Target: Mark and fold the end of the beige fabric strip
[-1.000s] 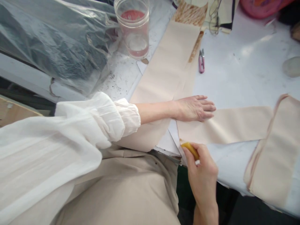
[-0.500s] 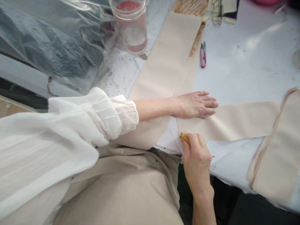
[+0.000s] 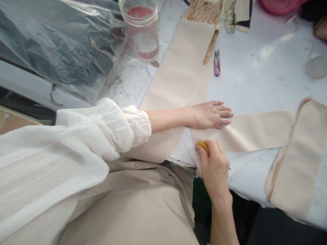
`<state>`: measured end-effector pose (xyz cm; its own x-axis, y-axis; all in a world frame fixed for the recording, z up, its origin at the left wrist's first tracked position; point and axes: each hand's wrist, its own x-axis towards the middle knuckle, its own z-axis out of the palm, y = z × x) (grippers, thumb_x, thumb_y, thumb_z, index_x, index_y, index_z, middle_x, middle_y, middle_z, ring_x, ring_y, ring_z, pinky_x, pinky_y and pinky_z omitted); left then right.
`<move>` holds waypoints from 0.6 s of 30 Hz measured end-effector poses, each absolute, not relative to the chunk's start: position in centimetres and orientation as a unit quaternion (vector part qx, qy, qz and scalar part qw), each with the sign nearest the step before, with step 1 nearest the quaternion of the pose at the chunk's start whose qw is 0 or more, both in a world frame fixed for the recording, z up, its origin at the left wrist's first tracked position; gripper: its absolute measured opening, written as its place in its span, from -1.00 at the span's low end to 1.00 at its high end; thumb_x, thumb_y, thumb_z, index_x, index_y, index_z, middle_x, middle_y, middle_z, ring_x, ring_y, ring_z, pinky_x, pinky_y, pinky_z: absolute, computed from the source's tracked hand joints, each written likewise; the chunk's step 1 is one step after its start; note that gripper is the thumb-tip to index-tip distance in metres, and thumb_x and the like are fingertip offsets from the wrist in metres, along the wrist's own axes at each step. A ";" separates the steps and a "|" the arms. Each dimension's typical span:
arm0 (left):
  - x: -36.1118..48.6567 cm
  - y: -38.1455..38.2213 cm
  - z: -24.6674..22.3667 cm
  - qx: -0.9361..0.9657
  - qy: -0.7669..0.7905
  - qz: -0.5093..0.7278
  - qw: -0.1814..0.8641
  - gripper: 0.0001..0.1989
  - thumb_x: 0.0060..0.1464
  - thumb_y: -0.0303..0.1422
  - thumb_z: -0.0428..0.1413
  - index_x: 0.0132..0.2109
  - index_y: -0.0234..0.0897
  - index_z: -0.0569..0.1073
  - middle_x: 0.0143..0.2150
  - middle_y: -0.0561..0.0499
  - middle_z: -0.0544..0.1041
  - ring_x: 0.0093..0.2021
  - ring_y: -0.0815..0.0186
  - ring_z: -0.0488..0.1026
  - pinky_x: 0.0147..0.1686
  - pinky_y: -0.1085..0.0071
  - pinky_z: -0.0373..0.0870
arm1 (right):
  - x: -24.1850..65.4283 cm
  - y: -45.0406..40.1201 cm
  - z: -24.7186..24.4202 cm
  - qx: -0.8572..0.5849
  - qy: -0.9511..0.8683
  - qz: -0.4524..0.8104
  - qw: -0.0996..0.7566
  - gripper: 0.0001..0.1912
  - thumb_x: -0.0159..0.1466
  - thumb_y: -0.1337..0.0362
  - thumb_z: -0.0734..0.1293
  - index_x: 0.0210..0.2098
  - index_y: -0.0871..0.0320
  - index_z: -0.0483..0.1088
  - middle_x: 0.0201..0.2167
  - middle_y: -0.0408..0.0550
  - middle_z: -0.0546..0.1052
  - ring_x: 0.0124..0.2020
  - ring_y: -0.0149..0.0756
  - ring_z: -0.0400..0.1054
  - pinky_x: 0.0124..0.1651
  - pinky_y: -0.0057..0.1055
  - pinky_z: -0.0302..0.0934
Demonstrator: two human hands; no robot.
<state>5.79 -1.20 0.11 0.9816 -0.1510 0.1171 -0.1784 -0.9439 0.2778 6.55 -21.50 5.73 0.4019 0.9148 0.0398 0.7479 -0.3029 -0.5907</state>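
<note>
My left hand lies flat, fingers stretched out, on the near end of a beige strip of material. My right hand is closed around a small yellow tool, at the strip's lower left edge near the table edge. Most of that tool is hidden in my fingers, so its kind does not show. Under my left forearm a wider beige strip runs up and away. To the right, the long strip meets a folded stack of the same beige material.
Pink-handled thread snips lie beyond my left hand. A clear jar with reddish contents stands at the back left, beside plastic sheeting. A brown-stained piece, a wire loop and a pink object are farther back.
The view has shifted slightly, so the snips and stack sit a little farther left. My right hand with the yellow tool has moved slightly up along the strip's edge; my left hand stays flat.
</note>
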 end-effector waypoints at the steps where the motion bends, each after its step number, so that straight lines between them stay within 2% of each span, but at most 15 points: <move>1: 5.8 -1.2 0.2 0.984 -0.087 0.047 0.146 -0.61 0.36 -0.25 -0.15 0.21 -0.17 0.37 0.37 -0.01 0.27 0.42 0.23 0.10 0.43 0.12 -0.05 | 6.2 -21.5 5.2 -0.792 -0.530 0.158 0.257 -0.92 0.42 0.34 0.22 -0.21 0.13 0.34 -0.29 -0.07 0.39 -0.25 -0.20 0.32 -0.18 -0.31 0.19; 4: 5.8 -1.2 0.3 0.984 -0.080 0.044 0.154 -0.60 0.35 -0.26 -0.15 0.22 -0.19 0.37 0.37 -0.03 0.27 0.43 0.22 0.10 0.43 0.11 -0.05 | 5.1 -23.2 5.2 -0.795 -0.519 0.206 0.238 -0.88 0.43 0.35 0.18 -0.20 0.13 0.35 -0.29 -0.07 0.39 -0.25 -0.21 0.31 -0.19 -0.32 0.19; 7: 5.8 -1.2 0.4 0.983 -0.077 0.037 0.160 -0.60 0.35 -0.25 -0.15 0.20 -0.20 0.38 0.37 -0.03 0.28 0.43 0.23 0.11 0.43 0.11 -0.04 | 5.2 -25.0 6.7 -0.796 -0.484 0.259 0.254 -0.92 0.43 0.33 0.24 -0.19 0.10 0.36 -0.29 -0.13 0.43 -0.29 -0.29 0.34 -0.23 -0.40 0.20; 9: 5.8 -1.2 0.4 0.983 -0.082 0.035 0.158 -0.60 0.35 -0.24 -0.15 0.20 -0.19 0.38 0.37 -0.03 0.27 0.43 0.22 0.10 0.44 0.11 -0.05 | 5.9 -25.0 7.6 -0.821 -0.451 0.210 0.280 -0.96 0.41 0.27 0.30 -0.17 0.09 0.37 -0.28 -0.15 0.46 -0.30 -0.30 0.35 -0.23 -0.42 0.21; 12: 5.8 -1.2 0.4 0.985 -0.077 0.031 0.149 -0.60 0.35 -0.24 -0.15 0.22 -0.16 0.36 0.39 -0.02 0.24 0.43 0.22 0.08 0.44 0.12 -0.08 | 7.0 -23.4 7.3 -0.835 -0.443 0.119 0.304 -0.90 0.38 0.23 0.35 -0.16 0.10 0.37 -0.27 -0.12 0.45 -0.28 -0.27 0.35 -0.19 -0.40 0.21; 15: 5.8 -1.1 0.3 0.986 -0.078 0.026 0.142 -0.59 0.35 -0.23 -0.15 0.23 -0.16 0.35 0.39 -0.01 0.25 0.43 0.22 0.08 0.44 0.12 -0.06 | 6.7 -21.8 5.8 -0.817 -0.485 0.136 0.280 -0.94 0.40 0.26 0.28 -0.20 0.12 0.35 -0.30 -0.10 0.42 -0.29 -0.23 0.33 -0.21 -0.35 0.20; 18: 5.8 -1.1 0.1 0.985 -0.084 0.049 0.144 -0.60 0.35 -0.24 -0.16 0.21 -0.17 0.36 0.37 -0.01 0.27 0.43 0.23 0.10 0.43 0.12 -0.05 | 5.6 -22.2 5.0 -0.820 -0.501 0.149 0.234 -0.89 0.43 0.27 0.20 -0.21 0.13 0.33 -0.30 -0.06 0.40 -0.28 -0.18 0.33 -0.22 -0.30 0.18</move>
<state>5.79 -1.11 0.10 0.9810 -0.1521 0.1206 -0.1802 -0.9445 0.2748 5.57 -22.18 5.04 0.4532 0.8913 -0.0096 0.7519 -0.3881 -0.5330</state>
